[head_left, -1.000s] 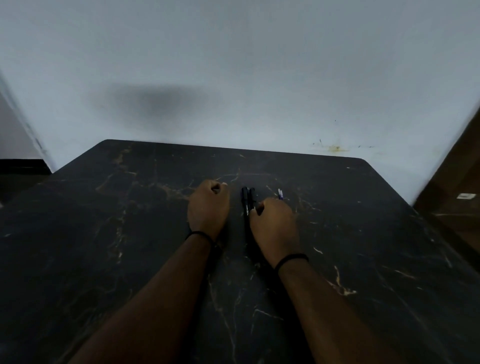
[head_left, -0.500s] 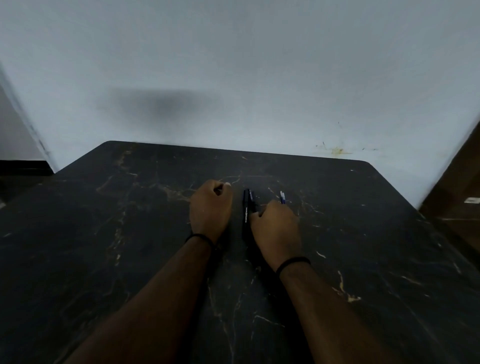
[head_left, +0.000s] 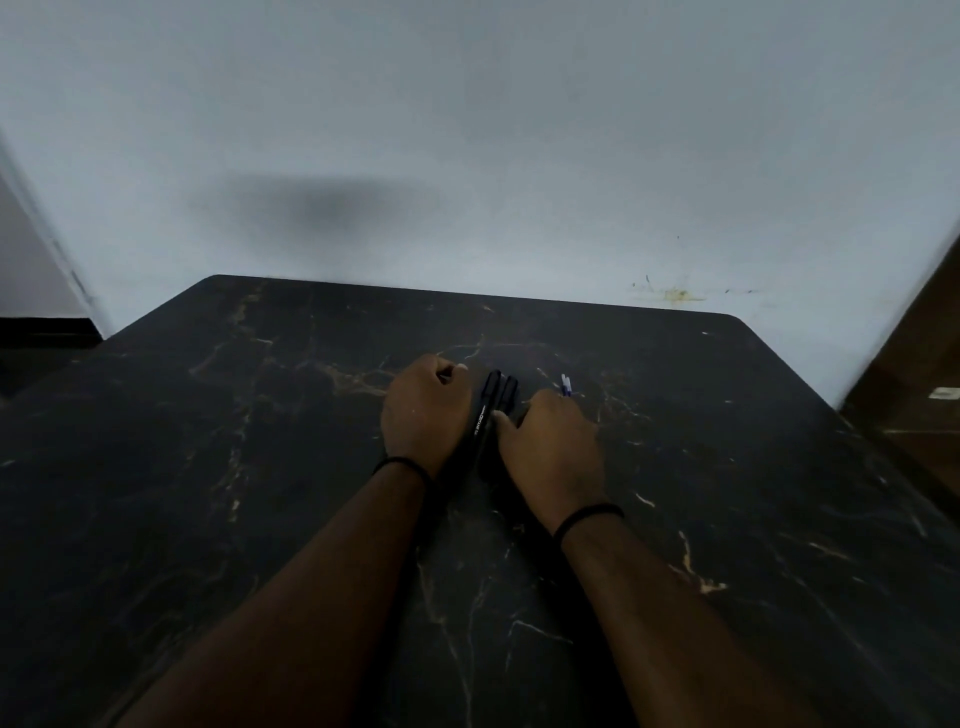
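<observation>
Two black pens lie side by side on the dark marble table, pointing away from me. My left hand rests just left of them as a fist with curled fingers, its side against the nearer pen. My right hand lies on their right, its thumb touching the black pens. Its fingers curl over a blue and white pen, and only the tip of that pen shows beyond the knuckles. Both wrists wear a thin black band.
The table's far edge meets a pale wall. A brown wooden surface stands at the right, past the table's rounded corner. Dark floor shows at the far left.
My right thumb has edged left onto the black pens. Both hands otherwise keep their places beside them.
</observation>
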